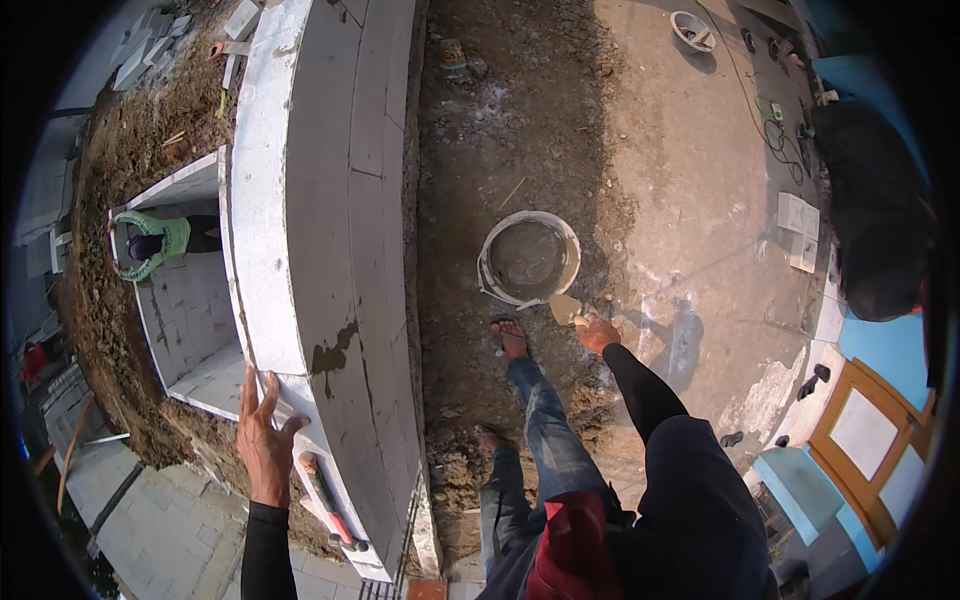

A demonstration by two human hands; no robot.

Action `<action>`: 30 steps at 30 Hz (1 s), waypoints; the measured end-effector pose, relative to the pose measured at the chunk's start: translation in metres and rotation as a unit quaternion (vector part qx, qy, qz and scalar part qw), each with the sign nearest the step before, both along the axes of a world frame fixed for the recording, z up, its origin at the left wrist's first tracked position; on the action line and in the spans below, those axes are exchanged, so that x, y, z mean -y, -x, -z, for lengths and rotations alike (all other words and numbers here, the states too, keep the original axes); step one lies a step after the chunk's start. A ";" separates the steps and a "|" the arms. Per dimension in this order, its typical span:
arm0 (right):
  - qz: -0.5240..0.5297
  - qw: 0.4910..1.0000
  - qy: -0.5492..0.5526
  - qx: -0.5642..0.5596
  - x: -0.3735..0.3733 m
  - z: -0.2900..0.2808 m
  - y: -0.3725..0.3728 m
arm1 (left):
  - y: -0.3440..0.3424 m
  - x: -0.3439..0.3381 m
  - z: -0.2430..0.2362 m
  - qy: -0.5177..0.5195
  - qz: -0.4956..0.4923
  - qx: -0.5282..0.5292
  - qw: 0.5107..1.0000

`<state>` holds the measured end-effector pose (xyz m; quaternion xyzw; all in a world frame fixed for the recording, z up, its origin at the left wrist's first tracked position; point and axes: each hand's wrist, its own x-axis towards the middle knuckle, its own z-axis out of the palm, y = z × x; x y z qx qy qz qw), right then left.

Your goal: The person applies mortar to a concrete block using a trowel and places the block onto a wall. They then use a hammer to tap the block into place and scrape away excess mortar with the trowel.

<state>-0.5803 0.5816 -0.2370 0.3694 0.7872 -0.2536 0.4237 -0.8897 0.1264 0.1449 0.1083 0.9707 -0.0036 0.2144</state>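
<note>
My left hand [265, 440] has its fingers spread at the edge of the pale block wall [262, 200], touching its top and holding nothing. Just below that hand, a mallet [328, 498] with a red and black handle lies on the wall top. My right hand [598, 335] is wrapped round the handle of a trowel [565, 308]. The trowel's blade is beside the rim of a round white bucket [570, 235], which has grey wet mortar [528, 255] in it. A dark wet smear [333, 350] marks the wall's side face.
Beyond the wall, a person in a green top [172, 238] is inside a block-walled enclosure [185, 310]. A saw [230, 48] lies near loose blocks [150, 50] at upper left. Another bucket [692, 32], a cable [780, 140] and pale blocks [798, 230] are on the right-hand ground.
</note>
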 end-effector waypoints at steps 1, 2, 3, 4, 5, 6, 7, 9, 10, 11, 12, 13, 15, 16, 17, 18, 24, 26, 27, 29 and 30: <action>0.009 1.000 0.005 -0.023 0.000 0.011 0.007 | -0.002 -0.001 -0.010 -0.014 -0.014 -0.002 1.000; 0.012 1.000 -0.006 -0.016 0.001 0.011 0.009 | -0.002 -0.001 -0.010 0.005 0.001 -0.004 1.000; 0.020 0.999 -0.025 -0.010 -0.004 0.009 0.014 | 0.001 -0.006 -0.005 0.000 -0.007 0.008 1.000; 0.027 0.999 -0.033 -0.010 -0.011 0.012 0.016 | 0.005 -0.012 -0.001 -0.007 -0.016 0.017 1.000; 0.031 0.999 -0.039 -0.010 -0.014 0.017 0.015 | 0.007 -0.014 0.002 -0.012 -0.031 0.032 0.999; 0.029 0.999 -0.040 -0.015 -0.014 0.024 0.024 | 0.007 -0.014 0.002 -0.028 -0.037 0.030 0.998; 0.020 0.999 -0.041 -0.015 -0.014 0.031 0.032 | 0.005 -0.010 0.003 -0.025 -0.027 0.029 0.999; 0.004 0.999 -0.040 -0.017 -0.016 0.044 0.046 | 0.005 -0.002 0.008 -0.024 -0.004 0.018 1.000; -0.006 0.999 -0.045 -0.017 -0.014 0.056 0.050 | 0.004 0.000 0.007 -0.018 -0.005 0.017 1.000; -0.014 0.999 -0.049 -0.018 -0.015 0.071 0.052 | 0.004 0.003 0.007 -0.019 -0.001 0.028 0.999; -0.021 0.998 -0.059 -0.025 -0.018 0.087 0.061 | 0.006 0.008 0.009 -0.025 0.003 0.033 0.999; -0.026 0.998 -0.059 -0.026 -0.023 0.102 0.069 | 0.007 0.011 0.009 -0.016 -0.015 0.039 0.999; -0.038 0.997 -0.057 -0.023 -0.024 0.127 0.075 | 0.007 0.010 0.009 -0.002 0.001 0.028 1.000; -0.032 0.996 -0.073 -0.033 -0.023 0.139 0.078 | 0.007 0.014 0.010 0.004 -0.002 0.026 1.000; -0.030 0.995 -0.087 -0.040 -0.018 0.145 0.078 | 0.005 0.024 0.009 0.003 -0.017 0.023 1.000; -0.030 0.993 -0.101 -0.047 -0.012 0.144 0.081 | 0.004 0.021 0.009 -0.020 -0.009 0.027 0.999; -0.322 0.939 -0.099 -0.068 -0.024 0.084 0.154 | -0.001 0.052 0.003 0.067 0.030 0.000 0.997; -0.427 0.888 -0.119 -0.121 -0.050 0.074 0.171 | 0.003 0.057 0.006 0.047 0.062 0.003 0.997; -0.475 0.857 -0.129 -0.152 -0.067 0.076 0.172 | 0.004 0.054 0.010 0.046 0.079 0.000 0.996; -0.560 0.786 -0.145 -0.220 -0.097 0.081 0.172 | 0.008 0.061 0.014 0.049 0.108 0.000 0.993; -0.568 0.787 -0.145 -0.190 -0.101 0.084 0.170 | 0.010 0.064 0.015 0.043 0.110 0.003 0.993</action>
